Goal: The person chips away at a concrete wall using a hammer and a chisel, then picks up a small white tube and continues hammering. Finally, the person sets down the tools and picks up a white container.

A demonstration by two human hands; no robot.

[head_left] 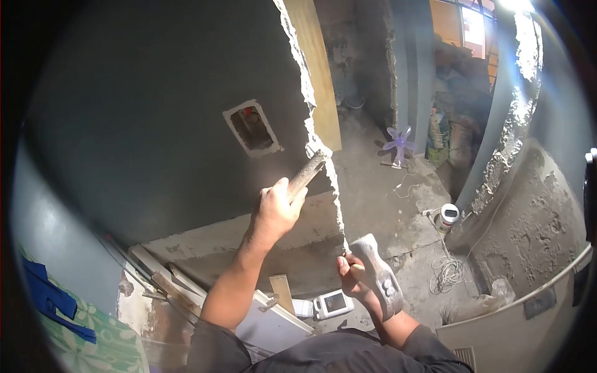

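Note:
My left hand [278, 210] is closed around a thick grey chisel [308, 174]. The chisel's far end meets the rough, chipped edge [309, 118] of a dark grey wall [174, 137]. Lower and to the right, my right hand [353, 273] is closed on a hammer, whose dusty grey head [377, 273] faces up towards me and hides most of the handle. The hammer is apart from the chisel. A rectangular box recess [252, 127] is cut into the wall, left of the chisel.
On the dusty floor [410, 261] lie a coiled white cable [448, 275], a white canister [448, 215] and a purple flower-shaped object [398, 144]. Below my arms are a white jug-like container [333, 304] and boards [281, 292]. Blue cloth [50, 298] lies at left.

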